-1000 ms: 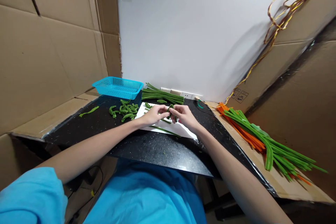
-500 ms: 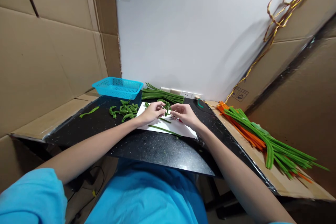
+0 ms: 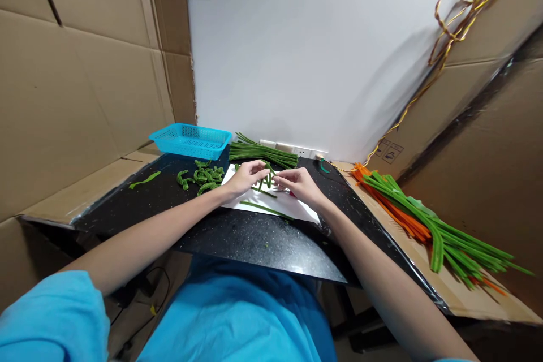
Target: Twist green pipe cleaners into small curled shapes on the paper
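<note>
Between my hands is a bent dark green pipe cleaner (image 3: 268,180), folded into narrow loops just above a white sheet (image 3: 303,214). My left hand (image 3: 248,177) pinches it from the left between thumb and fingers. From the right, the thumb and fingertips of my right hand (image 3: 300,185) are closed on its other side. Under the hands, a straight green pipe cleaner piece (image 3: 267,210) lies along the sheet's near edge, with a shorter piece (image 3: 266,192) behind it. Something small and red (image 3: 292,194) shows partly beneath my right hand.
Curled green pieces (image 3: 207,178) are heaped left of the sheet. A blue basket (image 3: 190,150) stands at the back left, beside a bundle of dark green pipe cleaners (image 3: 263,154). Bright green (image 3: 449,232) and orange pipe cleaners (image 3: 394,212) lie on cardboard at right.
The pipe cleaner has turned between my fingers, and its loops now hang at a different angle. My left hand has tilted slightly over it; the right hand has barely moved.
</note>
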`<state>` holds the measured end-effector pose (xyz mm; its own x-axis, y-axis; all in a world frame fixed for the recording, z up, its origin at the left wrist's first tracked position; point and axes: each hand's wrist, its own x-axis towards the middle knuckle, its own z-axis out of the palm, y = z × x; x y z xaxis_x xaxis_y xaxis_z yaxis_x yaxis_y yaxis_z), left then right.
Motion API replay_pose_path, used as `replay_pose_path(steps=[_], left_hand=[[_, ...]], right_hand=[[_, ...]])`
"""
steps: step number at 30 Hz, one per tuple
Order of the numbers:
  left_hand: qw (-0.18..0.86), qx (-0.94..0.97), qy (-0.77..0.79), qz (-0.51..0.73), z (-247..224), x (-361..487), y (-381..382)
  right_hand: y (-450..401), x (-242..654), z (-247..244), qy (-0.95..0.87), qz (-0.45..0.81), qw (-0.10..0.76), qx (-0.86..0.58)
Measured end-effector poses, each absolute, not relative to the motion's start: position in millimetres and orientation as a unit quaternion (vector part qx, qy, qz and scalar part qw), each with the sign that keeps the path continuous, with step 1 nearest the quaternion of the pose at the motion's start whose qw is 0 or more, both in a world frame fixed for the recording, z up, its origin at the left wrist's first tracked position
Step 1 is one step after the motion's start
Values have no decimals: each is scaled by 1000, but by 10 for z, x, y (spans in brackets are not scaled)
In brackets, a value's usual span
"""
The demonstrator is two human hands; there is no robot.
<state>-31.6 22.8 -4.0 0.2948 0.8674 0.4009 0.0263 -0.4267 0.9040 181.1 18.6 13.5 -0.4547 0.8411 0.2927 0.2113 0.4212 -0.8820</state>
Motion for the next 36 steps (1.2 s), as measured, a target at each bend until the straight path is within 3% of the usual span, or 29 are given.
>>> replay_pose_path(steps=[12, 36], left_hand=[[379, 679, 338, 530, -75, -346, 310], [386, 717, 304, 494, -51, -320, 201]], right_hand=[[241, 1809, 100, -748, 402, 402, -344], [171, 1752, 108, -843, 172, 375, -345]])
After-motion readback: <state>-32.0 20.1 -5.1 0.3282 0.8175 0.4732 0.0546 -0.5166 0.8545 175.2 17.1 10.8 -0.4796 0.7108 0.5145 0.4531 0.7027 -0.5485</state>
